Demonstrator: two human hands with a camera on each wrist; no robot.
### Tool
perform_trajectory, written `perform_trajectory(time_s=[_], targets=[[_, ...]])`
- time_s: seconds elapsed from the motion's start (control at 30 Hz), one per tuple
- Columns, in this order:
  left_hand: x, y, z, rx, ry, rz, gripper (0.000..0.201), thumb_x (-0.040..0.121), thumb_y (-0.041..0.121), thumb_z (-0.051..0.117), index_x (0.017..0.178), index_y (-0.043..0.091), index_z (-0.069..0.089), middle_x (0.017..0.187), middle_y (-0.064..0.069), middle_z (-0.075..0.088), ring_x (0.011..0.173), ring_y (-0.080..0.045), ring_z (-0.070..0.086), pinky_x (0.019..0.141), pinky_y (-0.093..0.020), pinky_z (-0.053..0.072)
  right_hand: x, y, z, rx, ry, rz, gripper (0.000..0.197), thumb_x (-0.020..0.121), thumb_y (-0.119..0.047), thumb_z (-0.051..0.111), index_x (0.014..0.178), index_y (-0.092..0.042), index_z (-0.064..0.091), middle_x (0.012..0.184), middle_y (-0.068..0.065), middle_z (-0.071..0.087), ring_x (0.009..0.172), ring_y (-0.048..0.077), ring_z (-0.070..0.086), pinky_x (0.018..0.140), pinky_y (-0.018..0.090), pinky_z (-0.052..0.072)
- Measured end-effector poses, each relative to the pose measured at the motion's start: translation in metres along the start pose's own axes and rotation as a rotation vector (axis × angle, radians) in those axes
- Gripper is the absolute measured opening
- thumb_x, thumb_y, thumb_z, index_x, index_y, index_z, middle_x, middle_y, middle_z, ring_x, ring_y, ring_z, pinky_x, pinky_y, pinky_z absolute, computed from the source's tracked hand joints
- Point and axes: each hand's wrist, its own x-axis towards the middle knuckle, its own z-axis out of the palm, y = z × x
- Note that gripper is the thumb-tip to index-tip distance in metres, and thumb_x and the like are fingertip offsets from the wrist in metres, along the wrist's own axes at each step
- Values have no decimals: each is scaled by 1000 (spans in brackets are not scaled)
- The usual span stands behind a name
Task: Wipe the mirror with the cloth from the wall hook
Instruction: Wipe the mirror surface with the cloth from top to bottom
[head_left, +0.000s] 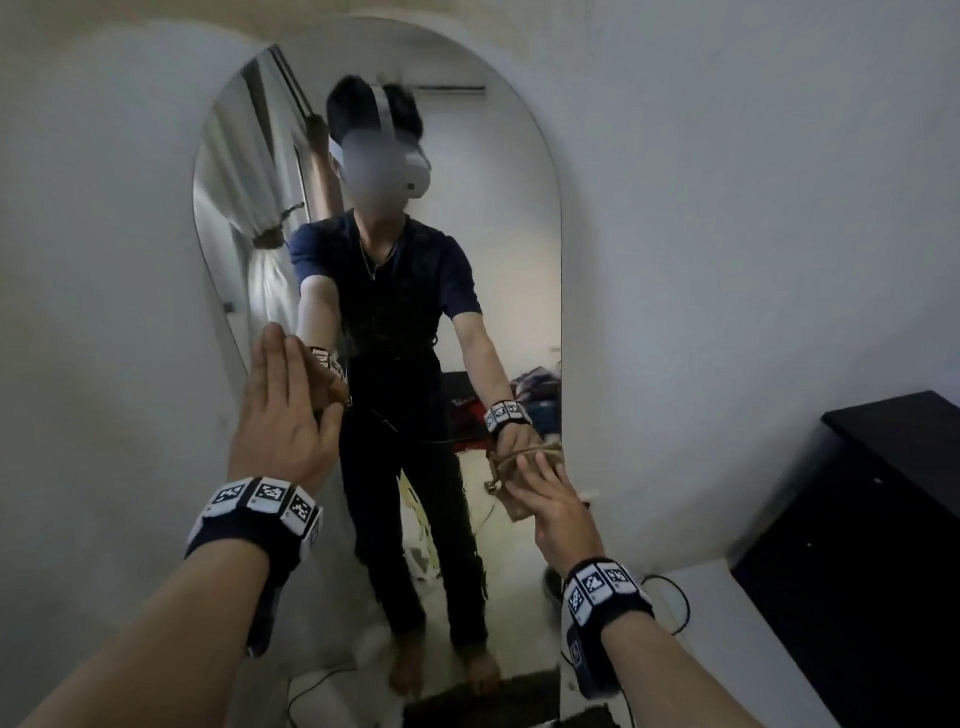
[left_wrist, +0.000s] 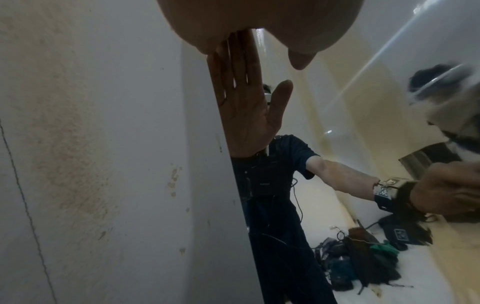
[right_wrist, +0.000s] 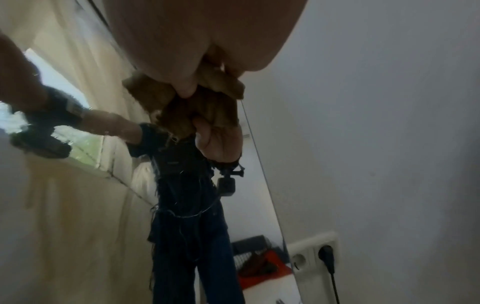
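Wiping under way: your right hand (head_left: 550, 499) presses the bunched cloth (head_left: 519, 491) to the mirror (head_left: 467, 208); your left hand (head_left: 283, 415) lies flat, fingers straight, bracing its edge. Next, sweep across unwiped glass.

Arched, frameless mirror (head_left: 509, 218) standing upright against a pale wall, its rounded top uppermost and its glass reflecting a person and a room. Tan-brown cloth (head_left: 519, 506), crumpled into a bunch, lies pressed against the glass close to the mirror's right edge, in the lower half; in the right wrist view the cloth (right_wrist: 153, 93) meets its own reflection.
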Motion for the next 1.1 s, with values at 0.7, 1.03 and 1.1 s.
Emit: perform_trajectory(time_s=[0.7,1.03,1.1], targets=[[-2,-4,-13,-29,-63,-28,78,93,44,29,156,12,-4,163,-2,-16,152,-18,-8,122,-36,2,150,-117,-34,-46,295,-261,68,72,11,56,133,-17,56,150,6,41,145,26,25,121,46,15],[-4,-8,-17,-24,-91,8,73,94,45,19,156,15,-5,163,0,-16,151,-15,-11,121,-34,-7,52,-115,-10,-14,97,-224,49,74,-11,42,112,-18,71,117,4,70,106,25,64,86,38,55],[-5,-9,-19,18,-82,20,73,93,46,17,156,14,-2,164,-1,-12,151,-16,-9,121,-37,-11,91,-135,-50,100,258,-174,48,79,-8,40,116,-15,70,114,6,70,96,27,67,83,38,56]])
